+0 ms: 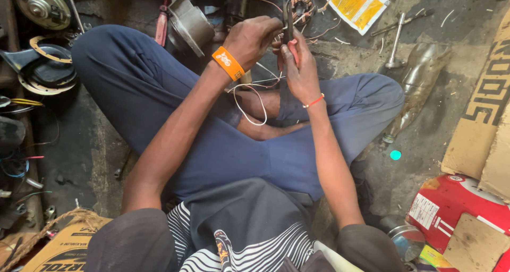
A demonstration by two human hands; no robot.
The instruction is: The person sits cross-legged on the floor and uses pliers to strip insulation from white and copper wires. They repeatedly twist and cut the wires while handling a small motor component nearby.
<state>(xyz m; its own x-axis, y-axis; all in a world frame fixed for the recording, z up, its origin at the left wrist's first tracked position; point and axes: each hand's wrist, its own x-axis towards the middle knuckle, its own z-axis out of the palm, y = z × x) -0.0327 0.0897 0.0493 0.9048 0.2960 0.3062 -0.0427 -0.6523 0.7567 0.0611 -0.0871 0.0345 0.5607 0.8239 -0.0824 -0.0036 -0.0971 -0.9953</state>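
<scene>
I sit cross-legged on a dirty floor in blue trousers. My left hand, with an orange wristband, pinches thin wires that loop down over my lap. My right hand, with a red thread at the wrist, grips red-handled pliers whose dark jaws point up at the wires. Both hands meet above my crossed ankles. A small copper-wound coil part lies on the floor just beyond the pliers' tip.
A yellow sachet, a metal rod tool and a clear plastic bottle lie on the right. Cardboard and a red can sit at far right. Round metal parts and a grey housing are at top left.
</scene>
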